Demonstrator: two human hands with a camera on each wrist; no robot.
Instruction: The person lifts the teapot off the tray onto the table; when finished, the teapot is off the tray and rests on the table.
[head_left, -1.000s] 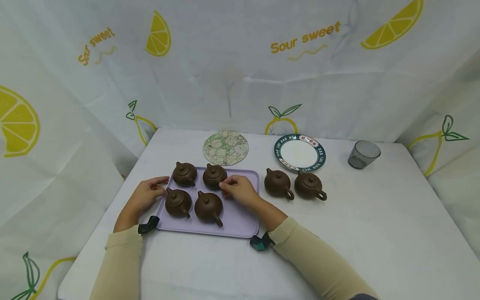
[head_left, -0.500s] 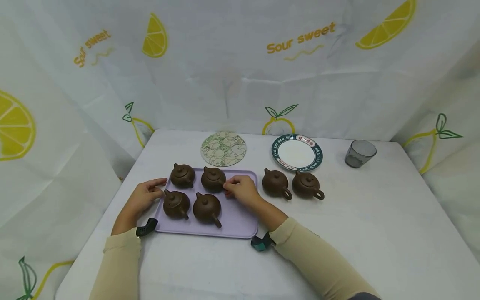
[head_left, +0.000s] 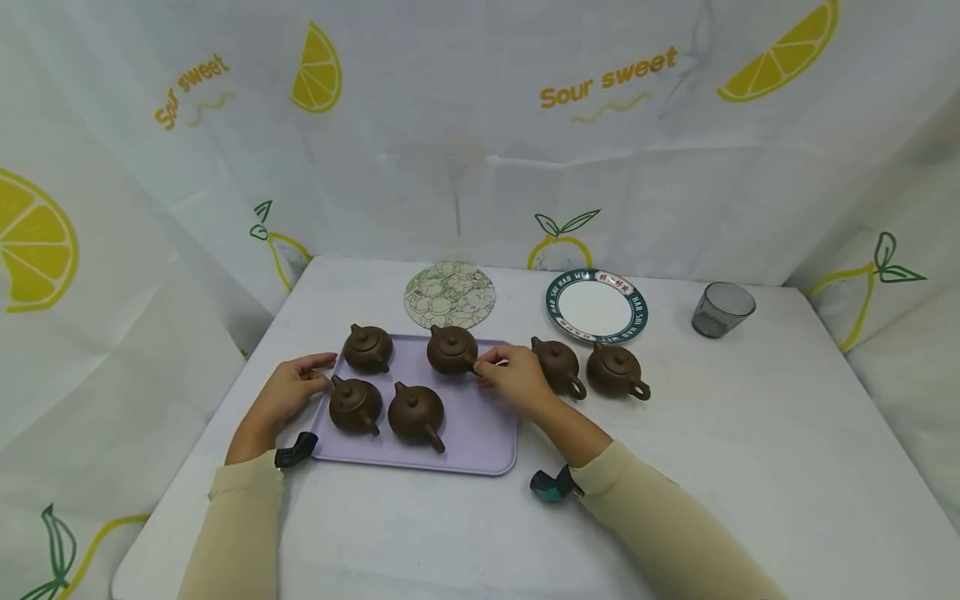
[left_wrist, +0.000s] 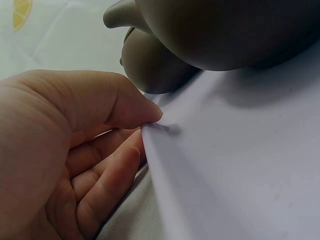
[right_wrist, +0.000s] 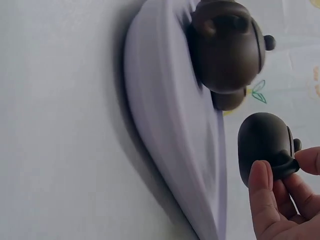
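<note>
White tabletop: right hand pinches teapot by handle; left hand pinches tray at left edge, likely steadying it.

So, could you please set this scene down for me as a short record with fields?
Left grip: thumb and fingers on the left edge of the lilac tray
Right grip: holds the raised teapot by its handle
Raised teapot: brown, off the tray in the right wrist view
Resting on tray: three brown teapots
Right of tray: two more brown teapots, on the white table
Back of table: round patterned mat, green-rimmed plate, dark glass at far right
Teapots in all: six
</note>
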